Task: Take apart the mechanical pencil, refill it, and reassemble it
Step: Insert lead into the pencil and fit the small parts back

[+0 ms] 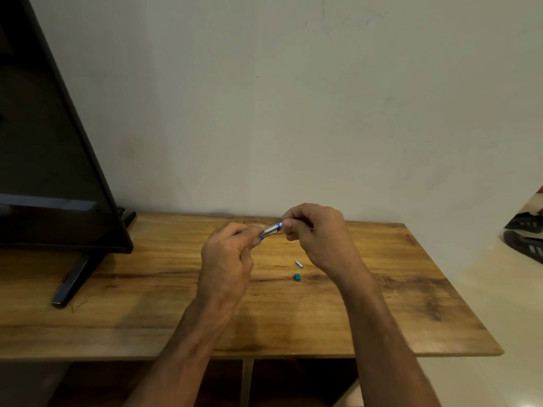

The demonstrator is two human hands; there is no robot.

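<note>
A silver and blue mechanical pencil is held above the wooden table, between both hands. My left hand pinches its lower left end with the fingertips. My right hand is closed around its upper right end, so that end is hidden. On the table below my right hand lie a small silver cap and a small teal eraser piece, a little apart from each other.
A black flat screen on a dark foot stands at the table's left. A pale wall runs behind the table. Dark shoes lie on the light floor at the right.
</note>
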